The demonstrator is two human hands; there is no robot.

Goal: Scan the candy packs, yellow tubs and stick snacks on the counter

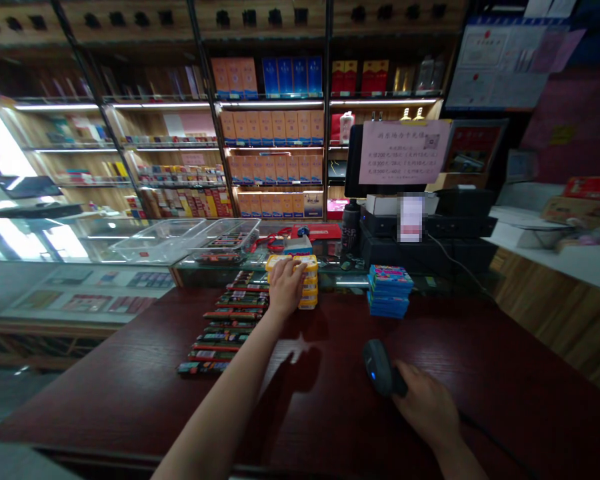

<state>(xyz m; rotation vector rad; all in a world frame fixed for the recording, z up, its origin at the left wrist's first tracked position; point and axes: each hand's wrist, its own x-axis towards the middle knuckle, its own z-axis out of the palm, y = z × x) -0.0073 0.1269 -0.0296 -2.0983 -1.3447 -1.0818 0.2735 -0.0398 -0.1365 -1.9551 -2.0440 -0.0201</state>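
My left hand (285, 287) reaches forward and is closed over the top of a stack of yellow packs (307, 283) standing on the dark red wooden counter (130, 373). My right hand (427, 407) is wrapped round the handle of a black barcode scanner (379, 367), its head with a blue light tilted toward the left; a cable trails off to the right. Left of the yellow stack lies a long overlapping row of flat red-and-dark packs (227, 320). A stack of blue packs (389, 291) stands to the right of the yellow one.
Behind the counter are a glass display case (80, 280), clear plastic trays (180, 240), a till and monitor with a pink notice (404, 152), and shelves of boxed goods (275, 127). A wooden side counter (555, 293) runs along the right.
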